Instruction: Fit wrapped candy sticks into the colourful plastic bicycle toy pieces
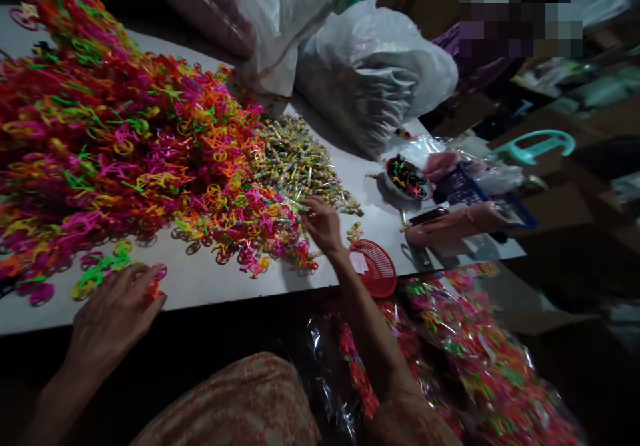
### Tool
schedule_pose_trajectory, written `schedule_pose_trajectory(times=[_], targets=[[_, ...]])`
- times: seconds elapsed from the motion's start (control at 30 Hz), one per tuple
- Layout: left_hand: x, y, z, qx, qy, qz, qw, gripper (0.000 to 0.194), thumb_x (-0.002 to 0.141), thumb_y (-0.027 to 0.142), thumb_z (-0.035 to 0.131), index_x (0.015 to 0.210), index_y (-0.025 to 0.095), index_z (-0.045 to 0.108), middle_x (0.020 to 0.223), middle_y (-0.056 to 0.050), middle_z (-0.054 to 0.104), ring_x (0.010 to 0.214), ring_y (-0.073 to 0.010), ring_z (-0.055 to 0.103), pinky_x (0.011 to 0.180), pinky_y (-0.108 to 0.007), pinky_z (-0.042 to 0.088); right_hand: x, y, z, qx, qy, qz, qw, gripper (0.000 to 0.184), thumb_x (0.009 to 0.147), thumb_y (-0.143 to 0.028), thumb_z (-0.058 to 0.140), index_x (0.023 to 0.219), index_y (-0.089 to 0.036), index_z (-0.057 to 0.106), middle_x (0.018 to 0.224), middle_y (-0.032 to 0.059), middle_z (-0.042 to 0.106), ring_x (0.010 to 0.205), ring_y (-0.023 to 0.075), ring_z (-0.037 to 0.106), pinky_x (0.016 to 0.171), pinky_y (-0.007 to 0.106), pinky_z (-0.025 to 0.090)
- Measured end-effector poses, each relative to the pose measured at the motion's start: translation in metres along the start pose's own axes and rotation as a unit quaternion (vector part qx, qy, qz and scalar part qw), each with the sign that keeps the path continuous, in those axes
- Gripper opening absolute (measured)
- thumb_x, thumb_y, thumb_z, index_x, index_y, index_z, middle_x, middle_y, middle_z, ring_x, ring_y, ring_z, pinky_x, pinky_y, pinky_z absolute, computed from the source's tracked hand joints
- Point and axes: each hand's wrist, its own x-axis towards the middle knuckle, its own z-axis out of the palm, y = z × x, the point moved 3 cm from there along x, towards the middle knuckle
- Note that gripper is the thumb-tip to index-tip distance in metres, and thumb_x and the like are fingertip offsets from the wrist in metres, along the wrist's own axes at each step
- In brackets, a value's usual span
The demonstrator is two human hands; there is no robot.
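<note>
A big heap of small neon plastic pieces (115, 139), pink, orange, green and yellow, covers the left of the white table (215, 279). Beside it lies a pile of small wrapped sticks (295, 159). My left hand (117, 313) rests near the table's front edge with curled fingers on an orange plastic piece (153, 291), next to a few loose green and pink pieces (97, 273). My right hand (323, 223) reaches to the edge of the stick pile, fingers pinched together at the sticks; what they hold is too small to make out.
A red plastic basket (375, 267) sits by my right forearm. Large plastic bags (370, 73) stand at the back. Another person's arm (450, 223) lies on the table near a bowl of coloured pieces (407, 179). A clear bag of packed pieces (450, 359) lies below the table edge.
</note>
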Motion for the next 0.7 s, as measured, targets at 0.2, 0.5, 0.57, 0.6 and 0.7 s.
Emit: schedule_pose_trajectory(times=[0.2,0.5,0.57,0.6,0.7], targets=[[-0.005,0.004,0.016,0.112,-0.037,-0.069,0.991,0.03,0.089,0.023,0.04,0.102,0.02,0.067,0.115,-0.012,0.06,0.094,-0.0234,0.062,0.072,-0.032,0.051,-0.001,0.077,-0.005,-0.277,-0.18,0.159,0.93,0.023,0.07,-0.009,0.057,0.088,-0.014,0.069,0.093,0.0137,0.069,0.087,0.0268,0.063,0.066,0.03,0.043],[0.023,0.011,0.001,0.051,0.009,-0.064,0.997,0.044,0.079,0.01,0.046,0.118,0.02,0.062,0.114,-0.009,0.06,0.103,-0.0224,0.058,0.086,-0.033,0.049,-0.015,0.028,0.004,0.162,0.066,0.106,0.979,0.016,0.067,-0.032,0.065,0.075,-0.018,0.061,0.067,0.0027,0.06,0.062,0.0174,0.056,0.056,0.029,0.043],[0.021,0.011,-0.002,0.075,-0.002,-0.028,0.997,0.043,0.079,0.011,0.047,0.117,0.024,0.063,0.119,-0.009,0.061,0.11,-0.0254,0.055,0.093,-0.039,0.046,-0.03,0.0,0.014,0.313,0.012,0.102,0.944,0.022,0.066,-0.037,0.069,0.073,-0.019,0.06,0.062,-0.0001,0.059,0.055,0.0139,0.053,0.051,0.027,0.042],[0.021,0.011,0.0,0.085,-0.021,-0.004,0.996,0.044,0.079,0.01,0.048,0.117,0.026,0.063,0.123,-0.008,0.06,0.113,-0.0265,0.053,0.095,-0.042,0.044,-0.038,-0.014,0.021,0.369,-0.022,0.102,0.924,0.023,0.065,-0.038,0.071,0.073,-0.019,0.06,0.061,-0.0009,0.059,0.052,0.0127,0.052,0.049,0.026,0.042],[0.025,0.01,0.011,0.076,-0.076,0.046,0.993,0.044,0.079,0.006,0.047,0.113,0.027,0.065,0.125,-0.008,0.062,0.116,-0.0271,0.052,0.097,-0.046,0.041,-0.06,-0.049,0.045,0.471,-0.115,0.116,0.867,0.026,0.063,-0.038,0.075,0.071,-0.02,0.058,0.057,-0.0026,0.059,0.048,0.0108,0.051,0.046,0.024,0.042]])
